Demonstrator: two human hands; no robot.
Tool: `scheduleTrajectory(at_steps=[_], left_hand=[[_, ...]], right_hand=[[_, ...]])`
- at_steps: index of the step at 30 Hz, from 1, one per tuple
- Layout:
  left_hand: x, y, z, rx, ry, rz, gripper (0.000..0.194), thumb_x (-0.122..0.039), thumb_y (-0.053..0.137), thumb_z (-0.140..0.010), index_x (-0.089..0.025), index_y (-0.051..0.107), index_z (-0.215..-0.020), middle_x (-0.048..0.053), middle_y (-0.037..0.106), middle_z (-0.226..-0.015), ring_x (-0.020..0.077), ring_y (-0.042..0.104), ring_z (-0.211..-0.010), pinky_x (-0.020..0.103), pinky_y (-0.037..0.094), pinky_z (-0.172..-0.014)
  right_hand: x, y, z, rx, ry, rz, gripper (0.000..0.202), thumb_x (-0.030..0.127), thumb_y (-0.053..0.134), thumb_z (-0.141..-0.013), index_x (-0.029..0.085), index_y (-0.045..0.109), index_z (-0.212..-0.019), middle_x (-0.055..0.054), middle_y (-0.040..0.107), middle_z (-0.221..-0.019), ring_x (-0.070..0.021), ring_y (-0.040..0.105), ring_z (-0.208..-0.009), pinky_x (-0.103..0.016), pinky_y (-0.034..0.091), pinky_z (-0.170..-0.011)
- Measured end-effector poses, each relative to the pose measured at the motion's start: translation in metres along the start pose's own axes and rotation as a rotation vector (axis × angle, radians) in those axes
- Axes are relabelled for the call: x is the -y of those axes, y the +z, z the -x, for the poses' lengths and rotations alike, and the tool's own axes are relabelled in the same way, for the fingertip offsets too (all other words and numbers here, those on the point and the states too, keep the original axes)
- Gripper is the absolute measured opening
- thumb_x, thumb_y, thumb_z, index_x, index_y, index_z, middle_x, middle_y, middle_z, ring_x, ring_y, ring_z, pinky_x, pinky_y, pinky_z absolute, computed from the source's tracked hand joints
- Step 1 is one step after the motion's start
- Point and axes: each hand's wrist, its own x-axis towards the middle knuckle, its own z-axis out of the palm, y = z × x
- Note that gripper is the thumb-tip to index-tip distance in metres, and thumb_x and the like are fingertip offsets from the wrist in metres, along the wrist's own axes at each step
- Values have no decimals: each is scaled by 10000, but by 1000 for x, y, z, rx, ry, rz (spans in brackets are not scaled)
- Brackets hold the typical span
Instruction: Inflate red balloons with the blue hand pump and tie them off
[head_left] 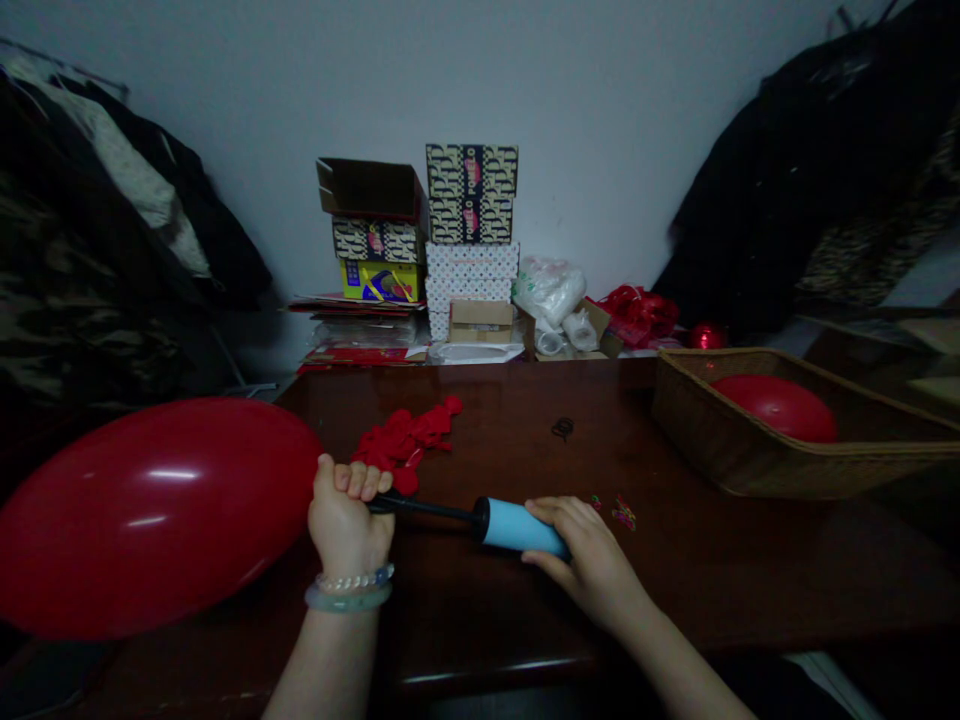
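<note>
A large inflated red balloon [161, 515] lies at the left, its right end at my left hand [351, 510]. That hand, with bracelets at the wrist, is closed round the black end of a hand pump and the balloon's neck, which is hidden. The pump's black rod runs right into its light blue barrel [521, 526]. My right hand [589, 555] grips the barrel's right end. Beyond my left hand is a pile of flat red balloons [409, 440]. Small coloured bands [624, 512] lie past my right hand, and a dark loop [562, 429] lies farther back.
A wicker basket [720, 465] holding another red balloon [780, 405] stands on the right of the brown table [495, 610]. Stacked boxes [472, 265], plastic bags [551, 290] and red shiny material [641, 315] are along the wall. Clothes hang on both sides.
</note>
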Motion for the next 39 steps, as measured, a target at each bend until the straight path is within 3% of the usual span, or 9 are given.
scheduleTrajectory(at_steps=[6,19,26,34,39], left_hand=[[6,0,4,18,7,-35,489,-408,628,-819,-191,268,-569,-89,265,-438,53,249,-368,211,274,-399],[30,-5,32,72,-108,-77,444,-337,567,-872,-189,292,-557,-78,258,-448,66,244,-389,223,279,-418],[23,-4,26,90,-94,-61,439,-322,558,-872,-191,281,-557,-77,256,-444,68,242,-380,226,285,-415],[2,-4,0,45,3,13,411,-246,544,-856,-192,259,-565,-80,253,-443,64,233,-374,215,269,-397],[2,-2,-1,38,19,-1,418,-256,570,-840,-193,262,-564,-83,252,-443,60,231,-374,212,264,-393]], right_hand=[[4,7,4,-43,-43,40,422,358,650,-850,203,531,-1223,-122,648,-1113,-269,615,-1003,-464,510,-849],[41,29,9,-87,9,20,383,370,602,-885,199,512,-1215,-125,643,-1121,-275,604,-1003,-456,496,-847],[32,26,8,-56,-12,12,413,375,639,-861,192,513,-1209,-123,638,-1129,-263,598,-1022,-440,495,-857],[-4,8,4,-43,-8,59,476,350,673,-838,214,494,-1258,-102,624,-1184,-262,571,-1094,-464,464,-932],[-1,14,9,-81,-15,65,420,324,634,-869,204,493,-1246,-112,625,-1172,-270,574,-1077,-466,474,-911]])
